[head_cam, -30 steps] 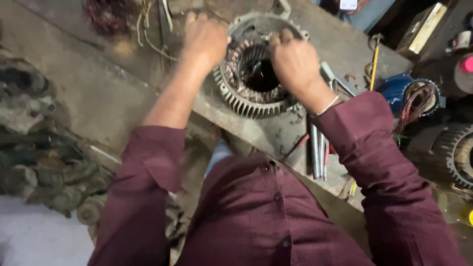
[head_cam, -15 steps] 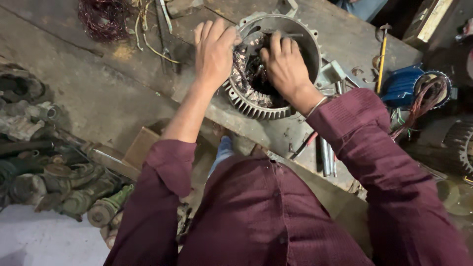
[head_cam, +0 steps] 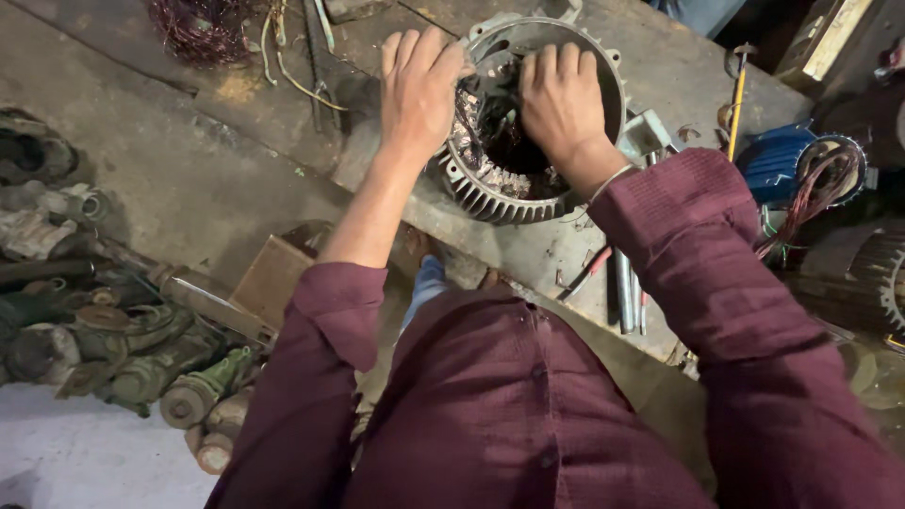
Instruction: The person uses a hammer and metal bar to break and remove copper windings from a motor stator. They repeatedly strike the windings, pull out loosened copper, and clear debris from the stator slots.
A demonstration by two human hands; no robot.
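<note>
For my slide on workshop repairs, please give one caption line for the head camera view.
Both hands, left hand and right hand, press into the windings of a finned motor housing on a worn workbench.

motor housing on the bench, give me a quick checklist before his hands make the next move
1. Motor housing lies fully on the bench, not over the edge: ok.
2. Left hand grips the housing rim: ok.
3. Right hand rests on the copper windings inside: ok.
4. Right fingertips free of sharp wire ends: cannot tell, they are hidden in the bore.
5. Loose tools near the bench edge, beside the right sleeve: not ok, could get knocked off.
6. Wire tangle lies apart from both hands: ok.
</note>
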